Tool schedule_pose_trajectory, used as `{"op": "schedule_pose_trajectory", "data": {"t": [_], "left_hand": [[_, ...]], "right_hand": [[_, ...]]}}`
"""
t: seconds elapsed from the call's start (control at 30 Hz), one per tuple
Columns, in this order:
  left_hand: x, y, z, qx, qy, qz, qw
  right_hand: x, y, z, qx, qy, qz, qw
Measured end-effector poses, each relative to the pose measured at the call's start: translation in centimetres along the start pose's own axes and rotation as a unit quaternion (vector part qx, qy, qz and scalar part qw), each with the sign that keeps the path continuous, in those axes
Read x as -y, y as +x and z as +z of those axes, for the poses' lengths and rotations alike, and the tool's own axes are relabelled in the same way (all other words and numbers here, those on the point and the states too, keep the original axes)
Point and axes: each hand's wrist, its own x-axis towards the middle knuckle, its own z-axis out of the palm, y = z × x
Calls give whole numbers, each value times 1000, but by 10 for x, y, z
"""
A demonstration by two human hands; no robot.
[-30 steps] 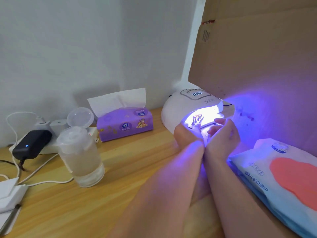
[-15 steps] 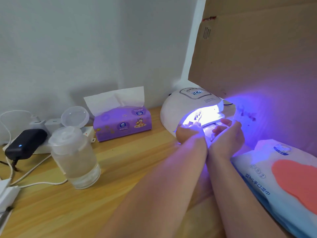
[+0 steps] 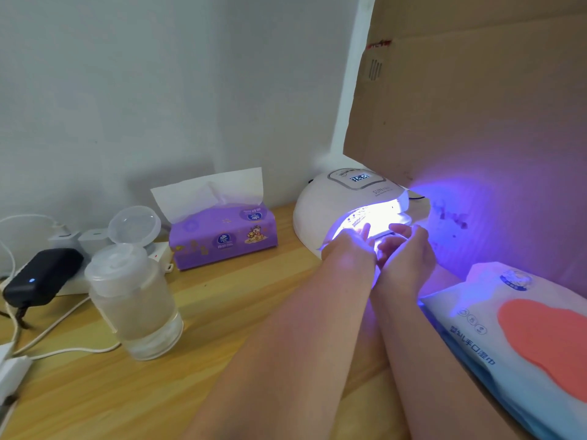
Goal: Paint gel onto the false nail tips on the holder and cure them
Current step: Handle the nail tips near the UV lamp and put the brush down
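Where lamp (image 3: 320,211) glows, both hands cupped.

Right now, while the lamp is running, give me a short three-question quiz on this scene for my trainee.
1. True or false: the curing lamp is lit, throwing violet light on the cardboard behind it.
2. Which sits nearest the right hand? A) the purple tissue box B) the wet wipes pack C) the black charger
3. Fill in: the left hand reaches to the lamp's ____.

Key
1. True; its display is also on.
2. B; the pack lies just right of that forearm.
3. Opening; glare there hides the nail tips and whatever the fingers hold.
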Motion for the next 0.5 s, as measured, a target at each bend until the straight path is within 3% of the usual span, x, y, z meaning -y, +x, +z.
{"op": "schedule_pose_trajectory", "data": {"t": [0.03,0.13,0.33,0.5], "left_hand": [[-1,-3,0,11,-66,-9,998],[0,-11,0,42,-115,1,992],[3,-43,-9,36,-44,18,998],[-2,-78,-38,49,45,134,989]], "right_hand": [[0,0,0,-1,9,5,1000],[0,-2,1,-2,40,13,999],[-1,-1,-4,-4,-17,-7,1000],[2,-4,-4,37,-133,-120,983]]}}
